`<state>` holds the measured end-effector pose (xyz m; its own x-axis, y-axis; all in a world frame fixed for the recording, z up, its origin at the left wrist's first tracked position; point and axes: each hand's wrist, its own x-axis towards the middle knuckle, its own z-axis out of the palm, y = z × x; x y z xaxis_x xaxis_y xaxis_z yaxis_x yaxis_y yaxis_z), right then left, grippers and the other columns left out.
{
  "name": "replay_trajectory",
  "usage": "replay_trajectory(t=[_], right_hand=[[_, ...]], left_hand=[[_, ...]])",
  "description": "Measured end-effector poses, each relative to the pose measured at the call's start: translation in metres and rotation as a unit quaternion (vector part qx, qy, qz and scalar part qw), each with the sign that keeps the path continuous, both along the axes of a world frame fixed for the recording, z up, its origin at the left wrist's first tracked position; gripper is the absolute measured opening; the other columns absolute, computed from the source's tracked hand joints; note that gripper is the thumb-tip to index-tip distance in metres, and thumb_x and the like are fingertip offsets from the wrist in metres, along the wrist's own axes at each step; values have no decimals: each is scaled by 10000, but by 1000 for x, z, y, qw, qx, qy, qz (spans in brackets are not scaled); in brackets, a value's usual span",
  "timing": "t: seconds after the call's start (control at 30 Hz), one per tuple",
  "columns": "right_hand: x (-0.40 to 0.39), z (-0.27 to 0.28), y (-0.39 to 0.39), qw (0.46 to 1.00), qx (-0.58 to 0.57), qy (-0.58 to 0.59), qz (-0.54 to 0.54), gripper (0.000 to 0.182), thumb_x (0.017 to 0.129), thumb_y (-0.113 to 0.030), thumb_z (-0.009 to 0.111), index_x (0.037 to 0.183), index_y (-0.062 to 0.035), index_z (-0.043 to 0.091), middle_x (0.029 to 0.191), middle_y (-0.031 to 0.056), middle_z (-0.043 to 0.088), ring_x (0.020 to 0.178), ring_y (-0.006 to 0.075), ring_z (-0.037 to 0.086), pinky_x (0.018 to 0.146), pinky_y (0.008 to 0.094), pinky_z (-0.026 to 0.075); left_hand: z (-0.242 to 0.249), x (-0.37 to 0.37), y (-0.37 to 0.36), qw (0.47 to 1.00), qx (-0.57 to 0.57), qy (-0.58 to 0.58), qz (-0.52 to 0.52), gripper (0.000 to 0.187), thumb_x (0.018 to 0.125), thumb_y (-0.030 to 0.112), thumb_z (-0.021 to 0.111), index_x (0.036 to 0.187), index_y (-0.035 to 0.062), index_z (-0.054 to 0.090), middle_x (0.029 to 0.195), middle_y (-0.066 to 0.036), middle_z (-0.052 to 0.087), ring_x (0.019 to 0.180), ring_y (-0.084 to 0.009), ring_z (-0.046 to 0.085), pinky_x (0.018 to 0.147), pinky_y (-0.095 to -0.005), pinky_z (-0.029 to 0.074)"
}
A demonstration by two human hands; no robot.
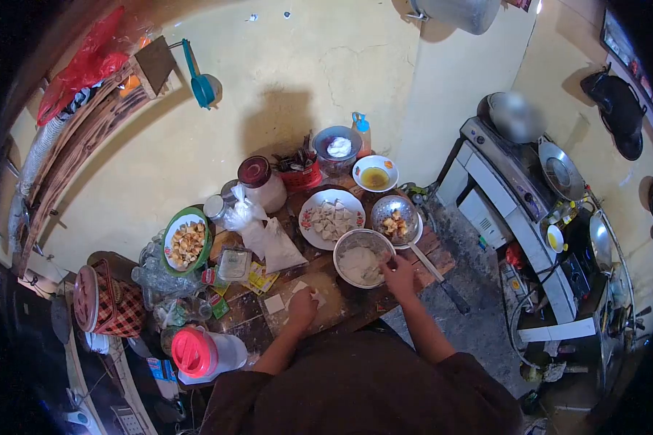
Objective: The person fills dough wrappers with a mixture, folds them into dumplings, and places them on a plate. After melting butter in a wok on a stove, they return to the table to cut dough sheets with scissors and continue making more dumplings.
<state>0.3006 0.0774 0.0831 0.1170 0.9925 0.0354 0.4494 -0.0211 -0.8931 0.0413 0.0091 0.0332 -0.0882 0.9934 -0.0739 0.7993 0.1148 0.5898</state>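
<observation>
My left hand (303,310) is low over the wooden table, its fingers closed, with a small whitish piece showing at the fingertips. Beside it, pale flat squares (274,304) lie on a board. My right hand (398,278) reaches over the near right rim of a bowl (338,270) holding white powder. Its fingers are bent together at the powder, and what they pinch is hidden. Just behind the bowl stands a floral plate (306,230) of pale cut pieces. To its right, a long-handled skimmer (408,210) with browned fried pieces rests on another dish.
At the left are a green-rimmed bowl of fried pieces (187,244), a pink-lidded jug (209,354) and plastic bags of white powder (279,246). Behind stand a red-lidded jar (263,185) and a bowl of yellow liquid (375,175). A stove (504,170) is at the right.
</observation>
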Motion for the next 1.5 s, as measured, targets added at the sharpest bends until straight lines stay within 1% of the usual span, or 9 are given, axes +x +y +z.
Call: replay_trajectory(t=[0.13,0.2,0.33,0.4,0.6,0.8,1.13,1.3,1.5], right_hand=[[-6,-14,-2,986,48,-162,12,190,768,-133,629,895,9,627,726,156,625,621,281,615,589,337,476],[-9,-1,-7,987,150,-49,43,133,796,-94,591,890,-6,623,766,159,628,675,296,619,619,351,481],[-13,28,-17,975,191,-83,76,97,805,-25,545,870,-8,614,807,149,629,732,310,618,648,368,484],[-14,41,-21,968,219,-57,107,117,796,8,534,889,-16,601,846,143,626,770,305,619,665,371,486],[-13,54,-22,926,368,-50,63,153,800,7,535,937,-33,592,859,139,627,768,290,626,674,359,490],[-25,15,-16,976,217,-25,26,140,845,-44,512,948,-16,603,857,169,630,780,297,632,686,355,493],[-42,-19,-21,972,222,-56,52,115,854,-57,505,915,3,581,813,169,618,743,297,630,663,350,492],[-45,-17,-22,986,162,-5,29,106,879,-58,472,905,10,549,772,134,613,687,189,629,618,293,489],[-47,-5,-23,993,112,11,20,131,898,-73,445,922,21,533,757,119,626,692,169,635,625,286,505]], left_hand=[[8,-10,15,998,-9,38,-47,195,701,138,646,805,-12,577,710,-142,585,671,-273,577,646,-395,457],[0,-10,22,989,12,-146,24,176,764,154,626,758,-14,574,664,-88,580,633,-169,566,599,-325,464],[21,3,38,963,-40,-264,23,264,837,250,577,840,-13,589,751,-107,605,755,-214,612,687,-319,480],[41,20,40,876,-83,-470,65,213,892,219,497,919,22,572,818,-79,598,761,-188,608,714,-310,505],[42,41,60,745,-96,-629,200,210,929,201,407,1027,41,503,886,-75,585,739,-188,602,671,-342,537],[41,50,75,710,-98,-679,158,209,934,196,390,1027,39,492,883,-92,583,719,-196,608,656,-337,532],[34,57,76,751,-113,-634,144,264,943,214,340,1056,35,498,800,-76,604,697,-173,620,624,-267,496],[31,56,78,778,-137,-604,108,256,935,201,359,1060,27,498,870,-89,610,708,-183,635,627,-271,505],[29,58,80,783,-130,-598,111,246,921,192,373,1029,10,499,859,-104,599,694,-219,637,616,-294,505]])
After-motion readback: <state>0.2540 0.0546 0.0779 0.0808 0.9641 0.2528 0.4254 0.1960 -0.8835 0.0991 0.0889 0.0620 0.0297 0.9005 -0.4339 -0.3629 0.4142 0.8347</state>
